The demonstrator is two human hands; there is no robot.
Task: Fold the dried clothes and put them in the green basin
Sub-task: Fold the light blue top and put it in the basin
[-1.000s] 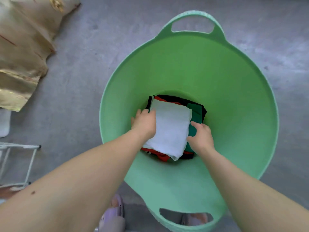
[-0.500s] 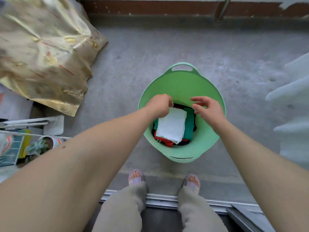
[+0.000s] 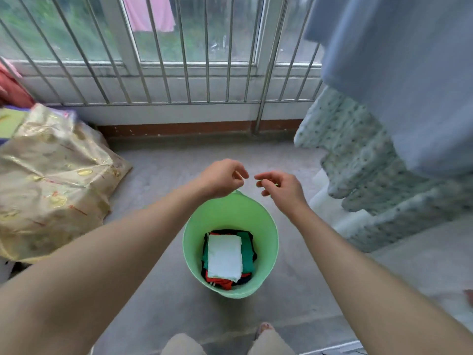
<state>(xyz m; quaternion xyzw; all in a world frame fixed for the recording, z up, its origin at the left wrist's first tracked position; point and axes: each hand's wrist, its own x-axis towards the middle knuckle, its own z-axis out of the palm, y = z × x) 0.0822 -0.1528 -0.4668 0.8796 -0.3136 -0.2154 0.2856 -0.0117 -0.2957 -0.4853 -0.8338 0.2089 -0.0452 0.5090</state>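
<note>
Inside green basin (image 3: 266, 226), folded clothes (image 3: 225, 257)

A home balcony: barred window (image 3: 179, 55), hanging laundry (image 3: 399, 80), concrete floor (image 3: 158, 170).

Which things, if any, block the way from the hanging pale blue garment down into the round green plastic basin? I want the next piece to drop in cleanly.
Nothing visible does. The pale blue garment hangs at the right; the green plastic basin stands open-topped on the floor, with a folded white cloth topping its pile. Both the left hand and right hand are empty.
</note>
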